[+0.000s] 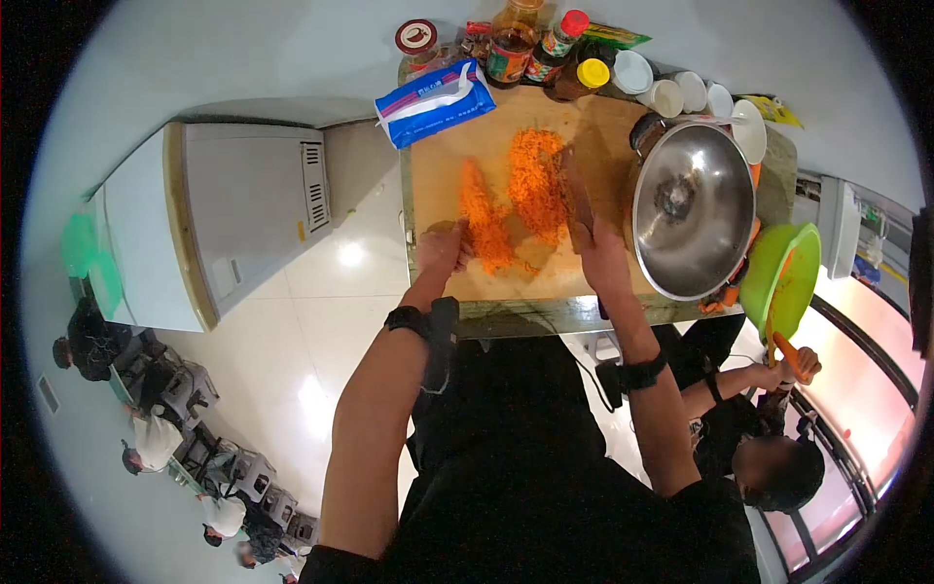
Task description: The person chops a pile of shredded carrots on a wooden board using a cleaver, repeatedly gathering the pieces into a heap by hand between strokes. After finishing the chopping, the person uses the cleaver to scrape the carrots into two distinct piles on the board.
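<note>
White lettering on the blue tissue pack [436, 103] is too small to read.

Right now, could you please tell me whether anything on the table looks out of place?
The blue tissue pack looks askew: it lies slanted across the far left corner of the wooden board, one end jutting past the edge.

The brown wooden board [433, 185] leaves passage at left; a round silver metal bowl [715, 229] blocks right, tall brown bottles [511, 60] far.

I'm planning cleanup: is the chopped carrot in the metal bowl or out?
Out: the chopped carrot lies on the wooden board, beside the metal bowl.
</note>
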Demonstrator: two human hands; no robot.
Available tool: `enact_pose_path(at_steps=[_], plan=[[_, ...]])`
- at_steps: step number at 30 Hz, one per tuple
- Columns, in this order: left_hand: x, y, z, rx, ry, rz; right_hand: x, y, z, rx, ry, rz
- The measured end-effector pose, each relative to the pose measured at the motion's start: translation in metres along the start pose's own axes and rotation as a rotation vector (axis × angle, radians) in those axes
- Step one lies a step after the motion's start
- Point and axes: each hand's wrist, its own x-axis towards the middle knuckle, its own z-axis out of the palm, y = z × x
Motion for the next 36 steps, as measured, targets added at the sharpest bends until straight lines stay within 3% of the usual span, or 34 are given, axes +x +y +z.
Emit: enact_pose_path(at_steps=[1, 4, 6, 7, 9, 13, 16, 18, 21, 31, 33, 36], plan=[[0.000, 0.001, 0.001, -0.004, -0.005, -0.003, -0.003, -0.011, -0.015, -0.014, -0.163, 0.190], [0.010, -0.013, 0.001, -0.049, -0.054, -0.034, -0.017, -0.003, -0.006, 0.164, -0.037, 0.079], [0.036, -0.052, 0.005, -0.016, 0.019, 0.540, -0.018, 0.017, 0.024, 0.104, -0.052, 0.083], [0.029, -0.040, 0.003, -0.016, 0.019, 0.540, -0.017, 0.018, 0.029, 0.039, -0.065, 0.088], [0.013, -0.011, 0.001, 0.147, -0.015, 0.003, -0.020, 0.008, 0.043, -0.016, -0.027, 0.143], [-0.006, 0.005, -0.001, 0.229, 0.070, -0.012, -0.016, 0.005, 0.051, -0.065, 0.005, 0.178], [0.014, -0.010, 0.002, 0.107, -0.042, -0.026, -0.017, 0.010, 0.041, 0.040, 0.053, 0.119], [0.022, -0.016, -0.002, -0.205, -0.131, -0.158, -0.010, -0.001, 0.029, 0.173, 0.072, 0.074], [0.006, -0.008, -0.001, -0.064, -0.040, -0.005, -0.019, -0.019, 0.003, 0.088, -0.051, 0.121], [-0.004, 0.006, -0.003, -0.056, -0.020, -0.079, -0.017, -0.028, 0.067, -0.094, -0.027, 0.067], [0.001, 0.003, -0.001, -0.156, -0.047, -0.172, -0.015, -0.028, 0.066, -0.064, -0.032, 0.082], [0.003, -0.004, -0.001, -0.044, -0.052, -0.090, -0.012, -0.019, 0.056, 0.052, -0.046, 0.075]])
